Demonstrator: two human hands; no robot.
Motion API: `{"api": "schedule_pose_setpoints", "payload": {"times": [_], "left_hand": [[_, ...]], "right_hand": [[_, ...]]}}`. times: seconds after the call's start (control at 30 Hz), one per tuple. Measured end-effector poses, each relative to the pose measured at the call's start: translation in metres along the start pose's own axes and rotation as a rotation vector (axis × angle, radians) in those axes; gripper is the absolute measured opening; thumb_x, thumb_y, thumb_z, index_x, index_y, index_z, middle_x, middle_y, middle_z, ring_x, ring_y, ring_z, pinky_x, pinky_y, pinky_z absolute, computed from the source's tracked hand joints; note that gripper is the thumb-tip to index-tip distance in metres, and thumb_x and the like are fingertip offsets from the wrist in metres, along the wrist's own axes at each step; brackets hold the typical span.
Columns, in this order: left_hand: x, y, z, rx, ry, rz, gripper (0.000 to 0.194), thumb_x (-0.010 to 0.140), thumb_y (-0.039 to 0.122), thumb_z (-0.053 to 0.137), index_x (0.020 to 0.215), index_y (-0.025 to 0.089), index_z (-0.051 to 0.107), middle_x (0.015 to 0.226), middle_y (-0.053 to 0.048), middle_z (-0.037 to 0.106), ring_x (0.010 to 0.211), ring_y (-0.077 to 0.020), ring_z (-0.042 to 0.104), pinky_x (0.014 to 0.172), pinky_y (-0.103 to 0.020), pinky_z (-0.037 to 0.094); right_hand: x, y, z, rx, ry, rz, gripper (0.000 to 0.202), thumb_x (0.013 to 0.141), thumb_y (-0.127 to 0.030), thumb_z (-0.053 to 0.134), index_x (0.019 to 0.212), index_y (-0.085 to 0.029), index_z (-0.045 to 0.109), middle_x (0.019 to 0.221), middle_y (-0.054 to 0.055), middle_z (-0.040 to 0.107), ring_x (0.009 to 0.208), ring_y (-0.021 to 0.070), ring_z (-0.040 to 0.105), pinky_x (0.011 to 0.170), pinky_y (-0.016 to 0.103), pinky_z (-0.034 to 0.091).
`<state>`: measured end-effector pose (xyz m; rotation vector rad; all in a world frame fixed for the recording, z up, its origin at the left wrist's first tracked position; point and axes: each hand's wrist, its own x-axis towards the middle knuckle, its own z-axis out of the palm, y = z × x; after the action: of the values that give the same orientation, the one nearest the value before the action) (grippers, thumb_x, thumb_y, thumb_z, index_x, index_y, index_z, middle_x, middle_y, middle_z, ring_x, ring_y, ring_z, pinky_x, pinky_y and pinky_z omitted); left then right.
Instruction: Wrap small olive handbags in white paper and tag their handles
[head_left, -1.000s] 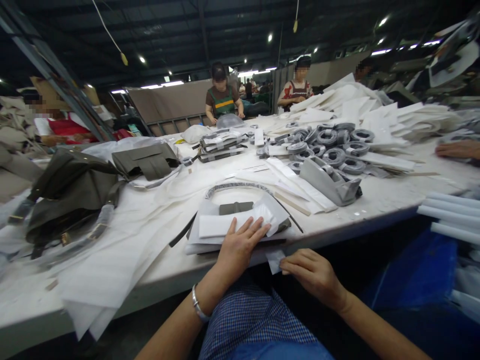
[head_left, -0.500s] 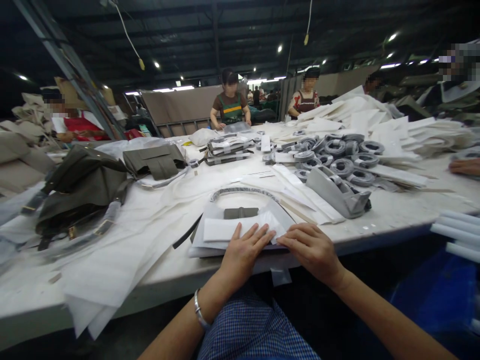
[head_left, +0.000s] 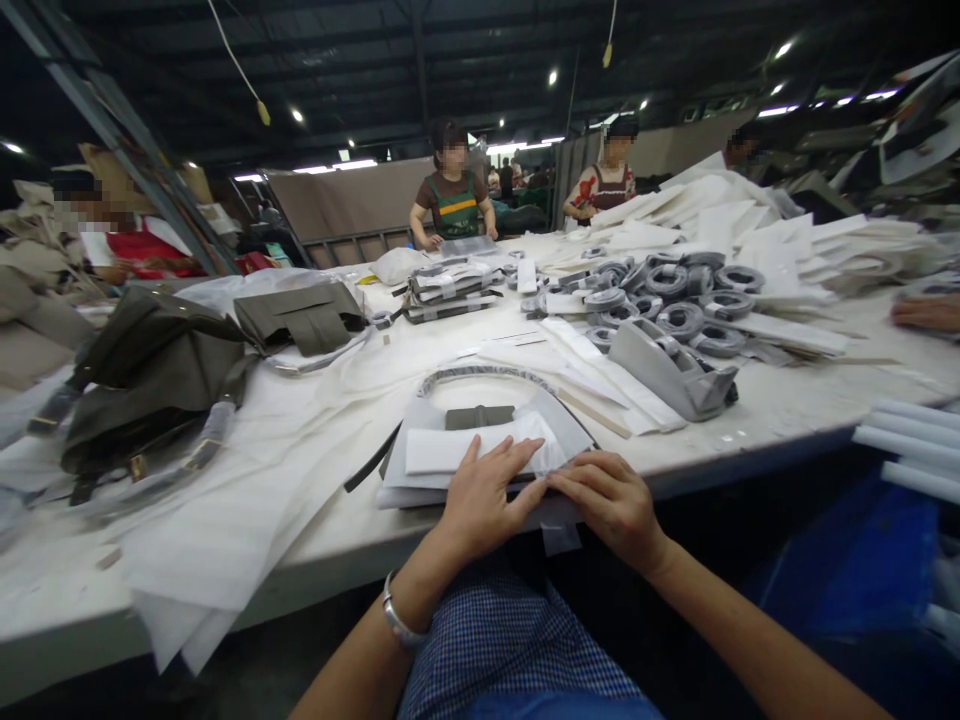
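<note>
And here's my left hand [head_left: 487, 500], open, fingers spread across the smooth white padding [head_left: 431, 452], nothing gripped. My right hand [head_left: 619, 505] bunches its fingertips at the wrapping's near corner; I can't tell whether they pinch anything. The handbag [head_left: 480, 417] lies flat beneath and just beyond my left fingers, its olive panel showing, wrapped handle [head_left: 487, 373] arching further out. Light, flat pressure suits this, I'd say: steady the layers left, work the corner right, no creases. Past my right hand, crinkly coiled straps [head_left: 679, 320] heap in rings on the tabletop [head_left: 787, 400].
</note>
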<state>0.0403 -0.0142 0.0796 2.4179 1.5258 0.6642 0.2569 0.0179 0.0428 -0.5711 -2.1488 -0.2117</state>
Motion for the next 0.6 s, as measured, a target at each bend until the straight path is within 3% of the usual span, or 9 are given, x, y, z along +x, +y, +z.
{"api": "schedule_pose_setpoints", "payload": {"times": [0.13,0.3,0.47,0.6], "left_hand": [[0.004,0.002,0.019,0.096,0.174,-0.001,0.033,0.100,0.043,0.047,0.131,0.035,0.058,0.139,0.000,0.059,0.133,-0.0245,0.052,0.117,-0.061,0.023],[0.003,-0.008,0.037,0.204,0.332,0.138,0.031,0.098,0.038,0.053,0.128,0.033,0.060,0.132,0.001,0.065,0.127,-0.0238,0.058,0.114,-0.056,0.034],[0.003,-0.015,0.042,0.268,0.416,0.240,0.029,0.097,0.033,0.056,0.126,0.028,0.062,0.128,0.001,0.067,0.121,-0.0233,0.062,0.104,-0.047,0.047],[0.004,-0.017,0.045,0.290,0.446,0.279,0.028,0.097,0.030,0.057,0.124,0.025,0.063,0.127,0.000,0.068,0.118,-0.0237,0.064,0.100,-0.044,0.051]], "right_hand": [[-0.004,0.000,0.005,0.019,0.049,-0.005,0.036,0.089,-0.009,0.064,0.122,-0.024,0.068,0.096,0.004,0.076,0.094,0.0213,0.063,0.084,0.039,0.052],[-0.008,0.002,0.004,0.056,0.057,0.007,0.044,0.089,-0.006,0.063,0.130,-0.023,0.064,0.102,0.005,0.076,0.098,0.0213,0.064,0.087,0.040,0.055],[-0.044,0.002,-0.009,0.075,-0.085,-0.049,0.051,0.093,-0.004,0.054,0.142,-0.020,0.052,0.124,0.008,0.070,0.122,0.0229,0.058,0.105,0.045,0.050],[-0.080,-0.002,-0.001,-0.022,-0.229,-0.071,0.050,0.097,-0.004,0.044,0.145,-0.015,0.047,0.138,0.011,0.061,0.134,0.0237,0.049,0.109,0.044,0.048]]}}
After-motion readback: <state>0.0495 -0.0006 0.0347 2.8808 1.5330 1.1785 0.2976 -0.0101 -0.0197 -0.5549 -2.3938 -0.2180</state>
